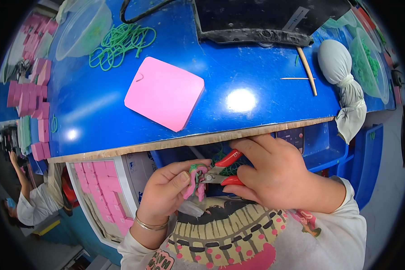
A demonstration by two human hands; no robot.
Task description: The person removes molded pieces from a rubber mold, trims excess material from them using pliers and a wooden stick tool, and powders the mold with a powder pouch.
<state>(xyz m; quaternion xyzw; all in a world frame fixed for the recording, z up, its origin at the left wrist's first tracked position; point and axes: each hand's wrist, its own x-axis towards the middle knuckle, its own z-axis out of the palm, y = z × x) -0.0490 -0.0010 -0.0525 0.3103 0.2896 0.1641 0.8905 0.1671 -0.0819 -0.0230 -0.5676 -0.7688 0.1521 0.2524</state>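
Below the table's front edge, my left hand (170,183) pinches a small pink and green piece (195,181) between thumb and fingers. Red-handled pliers (230,158) are in my right hand (274,173), with their metal jaws at the right side of the pink and green piece. The jaw tips are partly hidden by the piece. Beyond my hands, a pink rounded block (164,93) with a small curved mark lies on the blue table (238,67).
Green cord (121,43) lies near a clear bowl (83,29). A tied white cloth bundle (342,72) and a wooden stick (307,72) are right. Blue bins (366,166) stand below. Pink blocks (103,193) fill a tray. Another person (40,204) is far left.
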